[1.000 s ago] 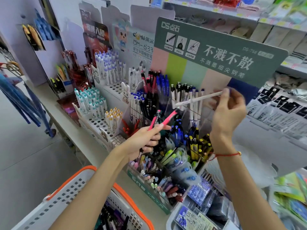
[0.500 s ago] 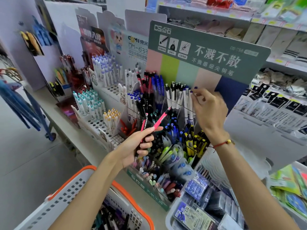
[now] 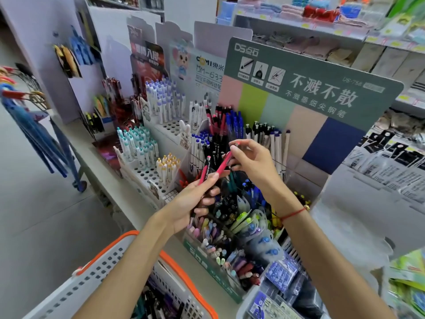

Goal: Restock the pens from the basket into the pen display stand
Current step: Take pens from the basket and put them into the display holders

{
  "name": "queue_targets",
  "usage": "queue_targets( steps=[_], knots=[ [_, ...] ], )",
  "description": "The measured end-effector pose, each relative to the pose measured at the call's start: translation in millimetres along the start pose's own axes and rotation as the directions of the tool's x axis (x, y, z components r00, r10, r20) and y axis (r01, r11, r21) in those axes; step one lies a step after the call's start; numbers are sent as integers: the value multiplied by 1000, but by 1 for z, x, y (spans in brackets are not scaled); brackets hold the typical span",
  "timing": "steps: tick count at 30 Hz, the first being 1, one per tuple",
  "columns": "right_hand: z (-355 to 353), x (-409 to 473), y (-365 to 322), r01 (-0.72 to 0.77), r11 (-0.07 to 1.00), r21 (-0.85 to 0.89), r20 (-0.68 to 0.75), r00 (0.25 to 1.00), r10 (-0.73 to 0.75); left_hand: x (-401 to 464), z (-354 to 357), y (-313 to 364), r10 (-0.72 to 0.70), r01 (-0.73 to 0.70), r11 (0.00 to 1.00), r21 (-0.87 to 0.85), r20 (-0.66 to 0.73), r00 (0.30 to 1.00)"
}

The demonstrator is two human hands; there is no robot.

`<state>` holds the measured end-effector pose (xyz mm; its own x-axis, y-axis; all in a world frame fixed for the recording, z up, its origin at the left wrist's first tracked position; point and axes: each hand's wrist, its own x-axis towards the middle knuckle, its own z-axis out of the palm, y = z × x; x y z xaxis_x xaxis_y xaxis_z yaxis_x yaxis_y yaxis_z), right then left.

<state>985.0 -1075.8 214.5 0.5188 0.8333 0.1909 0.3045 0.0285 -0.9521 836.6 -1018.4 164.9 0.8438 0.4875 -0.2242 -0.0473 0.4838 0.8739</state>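
Observation:
My left hand grips a small bunch of pens in front of the pen display stand; two pink pens stick up from it. My right hand pinches the top of one pink pen of that bunch. The other pink pen stands beside it. White pens stand in the stand's back row, right of red and blue ones. The white basket with an orange rim sits at the bottom left, with dark pens inside it.
White tiered pen racks fill the shelf to the left. A green-fronted box of coloured pens sits below my hands. Packets in a tray lie at the bottom right. A blue cart stands on the left floor.
My right hand let go of the white pen in the stand's back row and came down left to pinch a pink pen held by my left hand.

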Motion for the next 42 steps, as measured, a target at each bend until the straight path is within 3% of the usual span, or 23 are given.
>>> queue_targets(
  steps=[3,6,9,12,17,21,26,29,32,35,37,39,42],
  knots=[
    [-3,11,-8,196,979,-49,-218,955,-202,1,-6,6,31,-25,996,85,-74,997],
    [-7,33,-23,357,910,-210,-452,790,-414,3,-12,11,20,10,986,164,-181,983],
    [0,54,-28,411,828,-381,-461,692,-555,8,-19,10,-11,13,1000,9,-229,973],
    [9,72,-21,432,751,-499,-396,658,-641,13,-24,9,-1,-27,991,-134,-204,979],
    [15,94,-14,352,622,-700,-171,762,-624,15,-25,10,56,-80,988,-130,-177,983],
    [13,104,-21,229,594,-771,-81,890,-449,17,-27,10,62,-92,985,-148,-197,978],
    [6,118,-38,165,430,-888,21,947,-320,19,-27,10,87,-102,993,-66,-211,974],
    [6,125,-37,144,393,-908,66,976,-205,19,-25,11,125,-119,992,41,-203,971],
    [9,119,-37,151,374,-915,59,967,-247,18,-26,12,164,-143,984,106,-230,959],
    [22,86,-33,245,478,-844,51,923,-382,18,-24,16,205,-174,975,137,-265,942],
    [30,65,-31,284,638,-716,126,951,-282,20,-20,23,256,-204,959,195,-295,921],
    [29,52,-30,217,794,-568,189,973,-131,23,-14,33,329,-243,927,287,-307,893],
    [15,46,-32,196,922,-334,147,977,-154,31,-5,44,414,-297,880,371,-293,862]
  ],
)
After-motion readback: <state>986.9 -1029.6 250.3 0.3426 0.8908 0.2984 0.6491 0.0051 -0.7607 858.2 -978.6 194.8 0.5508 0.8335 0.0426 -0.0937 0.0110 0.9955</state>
